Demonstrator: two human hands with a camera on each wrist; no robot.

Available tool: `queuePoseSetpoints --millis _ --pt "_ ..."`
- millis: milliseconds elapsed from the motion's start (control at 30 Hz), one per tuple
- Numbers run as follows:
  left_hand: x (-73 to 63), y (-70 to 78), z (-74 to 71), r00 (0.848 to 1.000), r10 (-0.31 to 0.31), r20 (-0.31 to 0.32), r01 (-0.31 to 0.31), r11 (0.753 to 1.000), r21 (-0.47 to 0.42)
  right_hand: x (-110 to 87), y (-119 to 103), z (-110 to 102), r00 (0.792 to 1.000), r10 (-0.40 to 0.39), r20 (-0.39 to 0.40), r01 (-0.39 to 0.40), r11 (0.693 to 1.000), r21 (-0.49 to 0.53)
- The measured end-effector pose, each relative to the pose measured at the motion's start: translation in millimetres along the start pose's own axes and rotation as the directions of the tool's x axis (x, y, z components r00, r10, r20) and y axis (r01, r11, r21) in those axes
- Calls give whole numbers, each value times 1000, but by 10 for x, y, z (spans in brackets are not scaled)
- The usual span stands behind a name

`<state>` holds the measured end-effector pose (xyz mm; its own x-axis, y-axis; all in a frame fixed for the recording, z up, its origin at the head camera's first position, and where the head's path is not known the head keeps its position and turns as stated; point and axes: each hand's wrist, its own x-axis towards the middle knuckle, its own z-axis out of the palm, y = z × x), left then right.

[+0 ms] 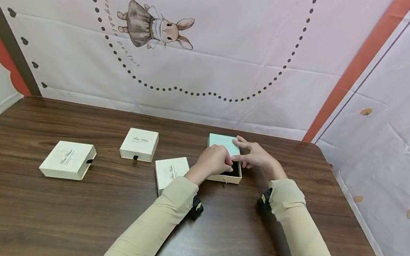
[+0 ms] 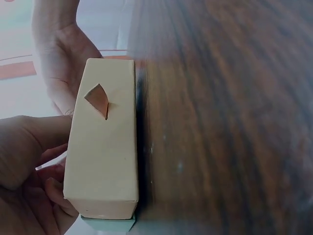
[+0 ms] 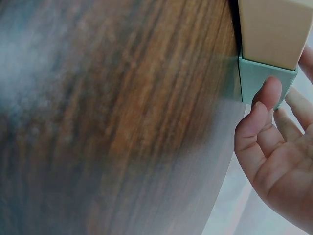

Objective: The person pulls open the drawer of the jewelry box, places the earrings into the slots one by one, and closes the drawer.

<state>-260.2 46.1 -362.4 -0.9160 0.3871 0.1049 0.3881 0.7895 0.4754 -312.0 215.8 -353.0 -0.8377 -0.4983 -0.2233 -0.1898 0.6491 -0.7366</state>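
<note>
A mint-green box sleeve [image 1: 221, 141] lies at the back right of the table, its cream drawer [image 1: 230, 179] slid partly out towards me. The drawer's inside is black, and a small ribbon tab [image 2: 99, 98] sticks out of its front. My left hand [image 1: 214, 163] is over the drawer with its fingers bent down at the opening; I cannot tell whether they pinch something there. My right hand [image 1: 258, 157] is at the box's right side, index finger reaching over the sleeve top and thumb near the sleeve's edge. Its lower fingers [image 3: 268, 95] lie beside the sleeve.
Left of the hands, a cream box [image 1: 170, 170] lies partly behind my left sleeve. Farther left are two more cream boxes, one at the back [image 1: 140, 144] and one near the left side [image 1: 66, 160]. A printed cloth [image 1: 222, 37] hangs behind the wooden table [image 1: 56, 220].
</note>
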Motion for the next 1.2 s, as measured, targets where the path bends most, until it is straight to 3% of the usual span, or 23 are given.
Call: queuePoseSetpoints --millis 233,500,967,1200 --pt "12 12 5 1000 4 -25 -3 999 47 6 4 -5 1000 15 -4 -15 1000 4" --pt "9 26 -19 1000 29 -11 -28 996 90 25 14 -5 1000 22 -8 -22 1000 23" --pt "5 50 -9 1000 16 24 -19 994 103 9 29 -10 1000 0 2 0 1000 7" --pt "9 38 -11 1000 7 -15 -6 996 86 9 30 -8 1000 12 -6 -11 1000 12"
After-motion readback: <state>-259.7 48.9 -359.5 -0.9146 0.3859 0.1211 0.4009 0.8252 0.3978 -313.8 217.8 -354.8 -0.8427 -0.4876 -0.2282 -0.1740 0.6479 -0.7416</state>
